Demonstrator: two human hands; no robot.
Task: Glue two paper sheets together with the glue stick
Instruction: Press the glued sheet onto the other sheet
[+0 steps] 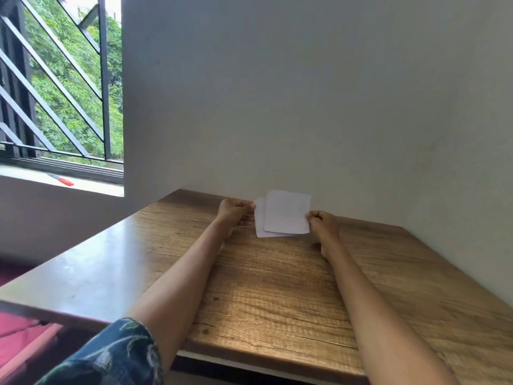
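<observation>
Two small white paper sheets overlap above the far part of the wooden table (277,287). The front sheet (287,212) is pinched at its right edge by my right hand (322,222). Behind it and shifted left, the back sheet (258,218) is pinched at its left edge by my left hand (233,213). Both sheets are held upright and slightly tilted, just in front of the wall. No glue stick shows anywhere in the head view.
A plain white wall (305,93) runs along the table's far and right sides. To the left is a barred window (61,87); a red-handled tool (61,179) lies on its sill. A red surface (16,337) lies below the table's left edge.
</observation>
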